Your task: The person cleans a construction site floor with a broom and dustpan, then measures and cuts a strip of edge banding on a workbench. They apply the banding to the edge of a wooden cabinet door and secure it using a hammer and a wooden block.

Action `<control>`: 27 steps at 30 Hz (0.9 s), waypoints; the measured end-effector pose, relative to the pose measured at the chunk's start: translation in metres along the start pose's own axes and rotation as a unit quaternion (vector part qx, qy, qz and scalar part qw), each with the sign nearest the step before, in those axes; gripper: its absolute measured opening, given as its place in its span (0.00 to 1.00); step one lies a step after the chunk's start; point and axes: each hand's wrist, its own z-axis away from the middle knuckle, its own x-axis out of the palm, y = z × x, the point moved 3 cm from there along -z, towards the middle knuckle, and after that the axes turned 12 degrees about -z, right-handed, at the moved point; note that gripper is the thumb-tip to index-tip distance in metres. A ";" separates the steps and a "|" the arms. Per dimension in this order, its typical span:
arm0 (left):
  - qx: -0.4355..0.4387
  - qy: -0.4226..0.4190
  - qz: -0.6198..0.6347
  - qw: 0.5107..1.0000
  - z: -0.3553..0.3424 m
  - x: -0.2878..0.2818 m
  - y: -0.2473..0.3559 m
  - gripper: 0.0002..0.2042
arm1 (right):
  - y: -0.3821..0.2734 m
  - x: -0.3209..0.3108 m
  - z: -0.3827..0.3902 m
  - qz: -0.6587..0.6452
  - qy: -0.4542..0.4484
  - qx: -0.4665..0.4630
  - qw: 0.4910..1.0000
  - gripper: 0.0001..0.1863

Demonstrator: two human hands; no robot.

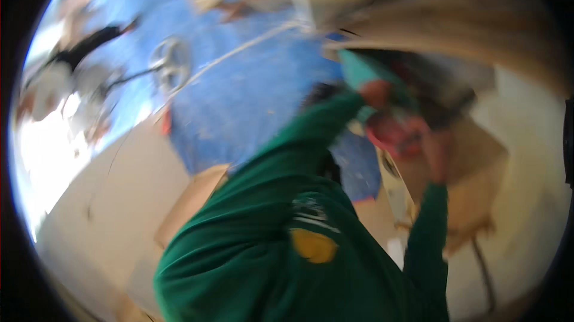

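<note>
My right hand (436, 148) is at the pink thing (384, 133), beside the brown surface (472, 151); my left hand (376, 93) is near. Blurred fingers: I cannot tell their grip. Handling seems underway; next probably needs steadiness.

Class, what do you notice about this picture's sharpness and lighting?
Head view: blur smears the left hand, right hand and pinkish-red object between them; head view: the green sweatshirt looks clearer; head view: glare bleaches part of the left side.
</note>
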 end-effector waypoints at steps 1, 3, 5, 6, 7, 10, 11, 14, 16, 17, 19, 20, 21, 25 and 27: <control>0.000 0.109 0.038 0.993 0.005 -0.020 0.000 0.17 | 0.006 0.003 -0.010 0.023 0.001 -0.005 1.000 0.08; -0.160 0.066 0.226 0.959 0.005 -0.050 -0.002 0.20 | -0.001 -0.025 -0.004 -0.276 0.163 0.165 0.933 0.31; -0.202 0.016 0.339 0.918 -0.001 -0.095 0.018 0.19 | 0.002 -0.041 0.004 -0.251 0.134 0.197 0.938 0.25; -0.237 -0.031 0.362 0.901 -0.006 -0.118 0.028 0.19 | 0.032 -0.007 0.017 -0.178 0.075 0.200 0.960 0.19; -0.221 -0.048 0.345 0.911 -0.016 -0.120 0.034 0.18 | 0.050 0.015 0.028 -0.142 0.052 0.188 0.971 0.19; -0.123 0.019 0.208 0.970 -0.068 -0.095 0.058 0.14 | 0.047 0.002 0.064 -0.258 0.198 0.218 0.920 0.19; -0.126 0.037 0.172 0.976 -0.086 -0.084 0.061 0.13 | 0.042 -0.008 0.083 -0.298 0.242 0.245 0.890 0.20; -0.158 0.099 0.078 0.979 -0.137 -0.056 0.063 0.10 | 0.022 -0.023 0.174 -0.389 0.339 0.343 0.785 0.20; -0.202 0.163 -0.003 0.966 -0.165 -0.037 0.046 0.08 | 0.017 -0.016 0.229 -0.467 0.303 0.337 0.759 0.26; -0.010 0.089 -0.071 0.993 -0.176 -0.027 0.045 0.11 | 0.017 -0.014 0.256 -0.510 0.258 0.327 0.753 0.33; 0.067 0.025 -0.123 0.990 -0.190 -0.040 0.050 0.13 | -0.004 -0.048 0.270 -0.412 0.229 0.325 0.820 0.45; 0.102 -0.005 -0.146 0.984 -0.189 -0.049 0.046 0.15 | -0.018 -0.062 0.278 -0.359 0.211 0.322 0.850 0.51; 0.088 -0.039 -0.116 0.989 -0.180 -0.062 0.047 0.16 | -0.035 -0.080 0.286 -0.372 0.219 0.272 0.860 0.37; -0.063 -0.106 0.152 0.981 -0.114 -0.118 0.081 0.27 | -0.069 -0.076 0.306 -0.437 0.197 0.221 0.849 0.15; -0.107 -0.074 0.205 0.970 -0.081 -0.132 0.100 0.34 | -0.062 -0.031 0.292 -0.467 0.154 0.246 0.835 0.16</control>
